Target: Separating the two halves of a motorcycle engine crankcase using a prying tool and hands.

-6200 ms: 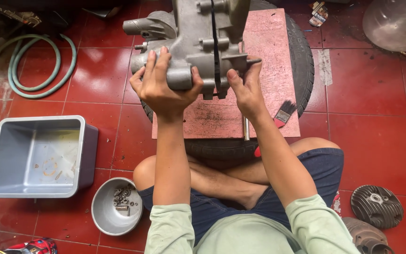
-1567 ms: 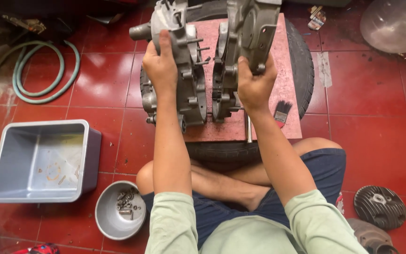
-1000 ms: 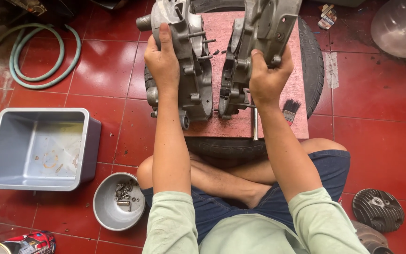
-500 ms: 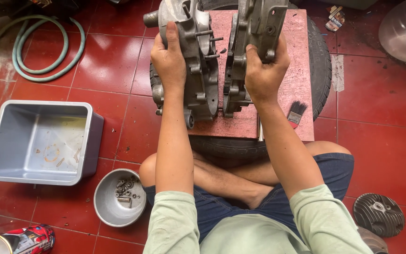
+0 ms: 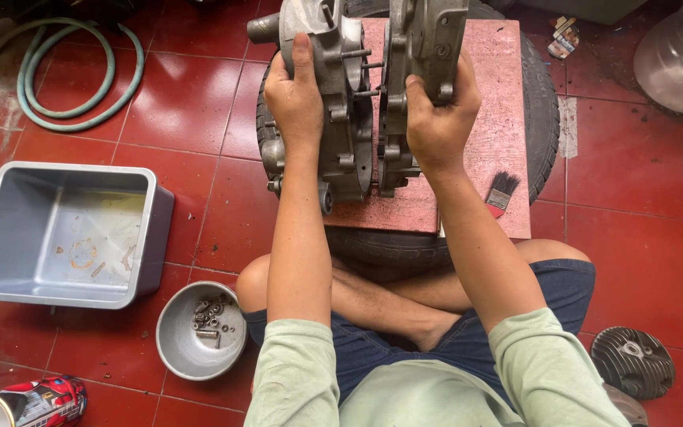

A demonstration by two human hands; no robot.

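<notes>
Hands each grip one grey metal engine case half upright over the pink board [image 5: 507, 119] on the tyre [image 5: 543, 103]: left hand [image 5: 296, 99] clamped on the left case half [image 5: 333, 95], right hand [image 5: 440, 119] wrapped round the right case half [image 5: 420, 55], halves just apart w/ studs between, near the board's left edge. Paintbrush [image 5: 501, 192] lies by the board's right edge. On the floor left: grey tub [image 5: 9, 237], small bowl [image 5: 179, 348] w/ bolts, green hose [image 5: 81, 95].
</notes>
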